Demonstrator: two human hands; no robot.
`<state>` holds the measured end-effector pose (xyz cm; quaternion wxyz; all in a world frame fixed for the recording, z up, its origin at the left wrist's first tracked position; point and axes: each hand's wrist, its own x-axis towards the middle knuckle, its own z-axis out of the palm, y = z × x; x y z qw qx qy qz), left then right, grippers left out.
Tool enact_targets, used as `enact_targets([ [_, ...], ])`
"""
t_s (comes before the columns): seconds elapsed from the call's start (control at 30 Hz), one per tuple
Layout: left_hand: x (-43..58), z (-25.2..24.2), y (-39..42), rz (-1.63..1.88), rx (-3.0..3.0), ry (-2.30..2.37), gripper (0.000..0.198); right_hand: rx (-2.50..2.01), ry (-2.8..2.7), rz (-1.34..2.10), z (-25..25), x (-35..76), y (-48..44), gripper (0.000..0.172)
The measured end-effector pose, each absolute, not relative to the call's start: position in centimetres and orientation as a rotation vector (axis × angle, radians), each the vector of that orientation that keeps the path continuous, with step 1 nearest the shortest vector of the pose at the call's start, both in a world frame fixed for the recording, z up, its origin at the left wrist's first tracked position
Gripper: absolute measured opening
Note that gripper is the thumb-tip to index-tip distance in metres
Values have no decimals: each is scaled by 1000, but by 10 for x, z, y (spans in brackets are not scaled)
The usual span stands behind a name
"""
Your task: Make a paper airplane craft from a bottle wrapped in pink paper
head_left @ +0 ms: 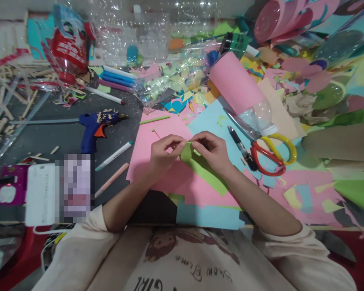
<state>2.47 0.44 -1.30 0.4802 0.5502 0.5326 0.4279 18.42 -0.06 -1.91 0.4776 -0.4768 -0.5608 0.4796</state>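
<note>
Over the pink paper point(157, 169), both hands pinch the upper edge of a green paper strip point(206, 173). My left hand point(166, 151) closes thumb and forefinger on its left side, fingertips meeting those of my right hand point(210, 149). The strip's top curls over, and its flat tail slants down to the right beneath my right wrist. A thin rolled green stick point(154, 120) lies just beyond my left hand. Close by, a thin dark pin-like piece with a small green tip point(153, 131) rests on the pink sheet.
At left lie a blue glue gun point(92, 127), markers point(114, 155) and a white power bank point(40, 195). Scissors with red and yellow handles point(271, 155), a black pen point(241, 147) and a pink-wrapped bottle point(239, 87) lie right. Paper scraps and plastic bottles crowd the back.
</note>
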Motion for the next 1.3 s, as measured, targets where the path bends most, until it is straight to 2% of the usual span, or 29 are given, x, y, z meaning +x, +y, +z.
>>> enact_targets([
  [0.47,23,-8,4,963,1452,1238,12,-1191,-1507,1140,-14,184,0,13],
  [0.97,22,-8,3,1049,1411,1269,11,-1208,-1339,1193,-19,183,1,26],
  [1.3,12,-1,12,963,1524,1356,7,-1121,-1188,1203,-18,183,0,25],
])
